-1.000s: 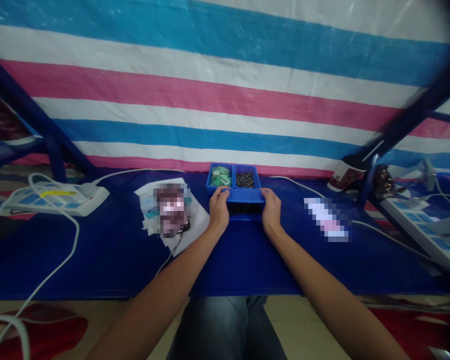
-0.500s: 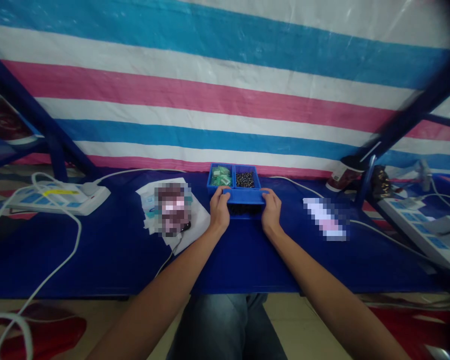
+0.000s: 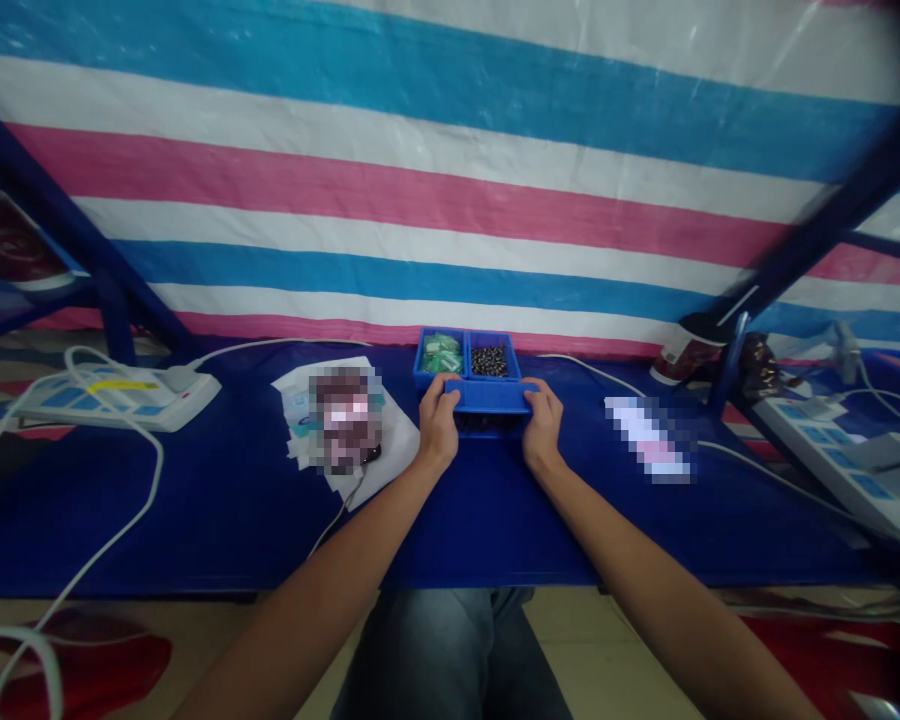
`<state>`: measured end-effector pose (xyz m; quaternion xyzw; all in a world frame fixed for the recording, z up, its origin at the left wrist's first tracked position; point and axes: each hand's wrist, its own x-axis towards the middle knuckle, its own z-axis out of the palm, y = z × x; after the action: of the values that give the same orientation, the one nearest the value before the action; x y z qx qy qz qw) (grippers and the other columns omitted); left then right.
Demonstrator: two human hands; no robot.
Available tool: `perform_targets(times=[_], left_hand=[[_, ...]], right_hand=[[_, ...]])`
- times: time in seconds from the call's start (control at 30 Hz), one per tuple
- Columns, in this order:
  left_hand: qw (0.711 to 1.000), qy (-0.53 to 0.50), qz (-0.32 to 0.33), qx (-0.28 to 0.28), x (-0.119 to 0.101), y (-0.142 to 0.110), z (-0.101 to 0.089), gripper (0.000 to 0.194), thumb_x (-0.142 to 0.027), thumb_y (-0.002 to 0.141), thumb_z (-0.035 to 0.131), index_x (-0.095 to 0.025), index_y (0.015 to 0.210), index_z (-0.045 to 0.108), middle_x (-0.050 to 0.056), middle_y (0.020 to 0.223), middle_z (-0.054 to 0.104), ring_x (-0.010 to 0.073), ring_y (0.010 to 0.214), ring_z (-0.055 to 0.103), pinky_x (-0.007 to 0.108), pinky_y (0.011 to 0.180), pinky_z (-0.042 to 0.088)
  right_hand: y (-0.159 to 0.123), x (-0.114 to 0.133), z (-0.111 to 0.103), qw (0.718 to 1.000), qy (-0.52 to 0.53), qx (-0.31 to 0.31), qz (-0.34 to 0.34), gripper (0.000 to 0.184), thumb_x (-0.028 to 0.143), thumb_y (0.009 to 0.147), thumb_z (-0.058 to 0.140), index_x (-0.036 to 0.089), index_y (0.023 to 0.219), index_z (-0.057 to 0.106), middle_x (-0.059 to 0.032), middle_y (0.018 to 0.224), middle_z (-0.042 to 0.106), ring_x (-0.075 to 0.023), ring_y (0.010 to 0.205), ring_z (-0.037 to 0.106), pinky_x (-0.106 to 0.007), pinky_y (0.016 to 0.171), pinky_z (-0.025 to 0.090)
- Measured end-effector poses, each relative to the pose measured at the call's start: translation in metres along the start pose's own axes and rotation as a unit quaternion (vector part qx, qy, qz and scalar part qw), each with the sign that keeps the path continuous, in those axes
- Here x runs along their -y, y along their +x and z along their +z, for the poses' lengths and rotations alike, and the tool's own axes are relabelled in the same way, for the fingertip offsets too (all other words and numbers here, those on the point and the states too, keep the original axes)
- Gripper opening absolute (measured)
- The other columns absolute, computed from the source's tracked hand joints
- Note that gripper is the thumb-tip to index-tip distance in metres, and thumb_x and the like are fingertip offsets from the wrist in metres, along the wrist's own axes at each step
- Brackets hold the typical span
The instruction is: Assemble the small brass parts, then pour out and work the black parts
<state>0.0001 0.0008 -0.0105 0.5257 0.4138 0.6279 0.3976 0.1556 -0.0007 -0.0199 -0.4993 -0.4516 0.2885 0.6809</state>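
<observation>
My left hand point(image 3: 439, 420) grips the left end of a blue plastic bin point(image 3: 489, 397), its thumb on the top edge. At the other end, my right hand point(image 3: 541, 420) holds the same bin in a matching grip. Dark contents or shadow show below the bin's blue panel; I cannot tell which. Right behind it stand two blue compartments. Green packets point(image 3: 442, 354) fill the left compartment, and many small dark, shiny metal parts point(image 3: 489, 361) lie in the right one. Fingers under and behind the bin are hidden.
On the blue table point(image 3: 487, 520), a blurred-out phone-like item point(image 3: 345, 420) lies on white paper point(image 3: 397, 455) at left. Another blurred item point(image 3: 649, 440) lies at right. Power strips point(image 3: 127, 395) with white cables sit at both sides. A dark red cup point(image 3: 686, 350) stands near the right frame post.
Both hands keep their hold on the bin, which looks slightly tilted compared with before. Otherwise the scene shifts only a few pixels.
</observation>
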Motion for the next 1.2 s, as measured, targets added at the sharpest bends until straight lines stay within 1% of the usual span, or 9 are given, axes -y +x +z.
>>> perform_targets(times=[0.17, 0.37, 0.5, 0.6, 0.73, 0.93, 1.07, 1.2], left_hand=[[1.000, -0.004, -0.002, 0.003, -0.0012, -0.0010, 0.0001, 0.016, -0.031, 0.081, 0.046, -0.020, 0.087, 0.057, 0.000, 0.072, 0.049, 0.0165, 0.068, 0.045, 0.027, 0.065, 0.035], [1.000, -0.010, 0.006, 0.005, -0.0002, -0.0009, 0.0006, 0.015, -0.027, 0.082, 0.046, -0.019, 0.087, 0.057, 0.000, 0.074, 0.050, 0.0167, 0.071, 0.046, 0.027, 0.067, 0.035], [1.000, -0.003, 0.013, 0.005, -0.0010, -0.0015, 0.0000, 0.014, -0.026, 0.082, 0.046, -0.019, 0.087, 0.058, 0.000, 0.074, 0.051, 0.0166, 0.071, 0.047, 0.028, 0.067, 0.036], [1.000, 0.007, 0.019, 0.004, -0.0033, -0.0029, -0.0010, 0.016, -0.025, 0.083, 0.045, -0.019, 0.089, 0.059, 0.001, 0.077, 0.054, 0.0176, 0.073, 0.050, 0.029, 0.068, 0.039], [0.999, 0.019, 0.031, 0.007, -0.0051, -0.0042, -0.0019, 0.023, -0.025, 0.083, 0.044, -0.019, 0.094, 0.062, 0.002, 0.083, 0.058, 0.0185, 0.076, 0.051, 0.029, 0.069, 0.039], [0.999, 0.020, 0.026, -0.006, -0.0021, -0.0036, -0.0021, 0.019, -0.026, 0.082, 0.044, -0.019, 0.087, 0.061, 0.000, 0.070, 0.052, 0.0169, 0.066, 0.047, 0.029, 0.063, 0.036], [0.999, 0.030, 0.036, -0.008, -0.0035, -0.0042, -0.0022, 0.019, -0.027, 0.082, 0.044, -0.019, 0.087, 0.061, 0.001, 0.071, 0.052, 0.0174, 0.067, 0.047, 0.029, 0.064, 0.037], [0.999, 0.032, 0.038, -0.001, -0.0064, -0.0054, -0.0022, 0.020, -0.028, 0.081, 0.044, -0.019, 0.087, 0.060, 0.001, 0.073, 0.053, 0.0179, 0.068, 0.047, 0.029, 0.064, 0.036]], right_hand=[[0.0010, 0.0006, 0.0002, 1.000, 0.003, 0.002, 0.000, 0.024, 0.034, 0.074, 0.048, 0.016, 0.078, 0.064, 0.0012, 0.065, 0.049, -0.0157, 0.063, 0.042, -0.027, 0.059, 0.032], [0.0015, 0.0000, 0.0007, 1.000, 0.011, -0.002, -0.006, 0.024, 0.034, 0.073, 0.048, 0.016, 0.078, 0.063, 0.0014, 0.064, 0.049, -0.0156, 0.062, 0.041, -0.027, 0.058, 0.031], [0.0004, 0.0037, 0.0002, 1.000, 0.010, 0.011, -0.006, 0.022, 0.032, 0.074, 0.047, 0.017, 0.078, 0.063, 0.0018, 0.064, 0.047, -0.0153, 0.061, 0.040, -0.027, 0.058, 0.031], [-0.0001, 0.0072, -0.0006, 1.000, -0.003, 0.021, -0.012, 0.022, 0.032, 0.075, 0.046, 0.018, 0.079, 0.062, 0.0016, 0.064, 0.048, -0.0157, 0.062, 0.041, -0.027, 0.059, 0.032], [-0.0001, 0.0091, -0.0015, 0.999, -0.012, 0.034, -0.028, 0.022, 0.032, 0.075, 0.045, 0.018, 0.079, 0.062, 0.0008, 0.067, 0.050, -0.0165, 0.065, 0.043, -0.027, 0.061, 0.034], [-0.0008, 0.0093, -0.0021, 0.998, -0.013, 0.039, -0.039, 0.023, 0.030, 0.075, 0.044, 0.018, 0.081, 0.063, -0.0002, 0.073, 0.056, -0.0178, 0.070, 0.048, -0.028, 0.066, 0.036], [-0.0011, 0.0090, -0.0028, 0.997, -0.023, 0.038, -0.057, 0.026, 0.029, 0.076, 0.042, 0.018, 0.082, 0.064, -0.0018, 0.079, 0.060, -0.0199, 0.076, 0.051, -0.029, 0.070, 0.037], [-0.0013, 0.0075, -0.0040, 0.997, -0.018, 0.038, -0.066, 0.026, 0.029, 0.076, 0.043, 0.018, 0.083, 0.065, -0.0019, 0.081, 0.062, -0.0203, 0.077, 0.053, -0.030, 0.071, 0.037]])
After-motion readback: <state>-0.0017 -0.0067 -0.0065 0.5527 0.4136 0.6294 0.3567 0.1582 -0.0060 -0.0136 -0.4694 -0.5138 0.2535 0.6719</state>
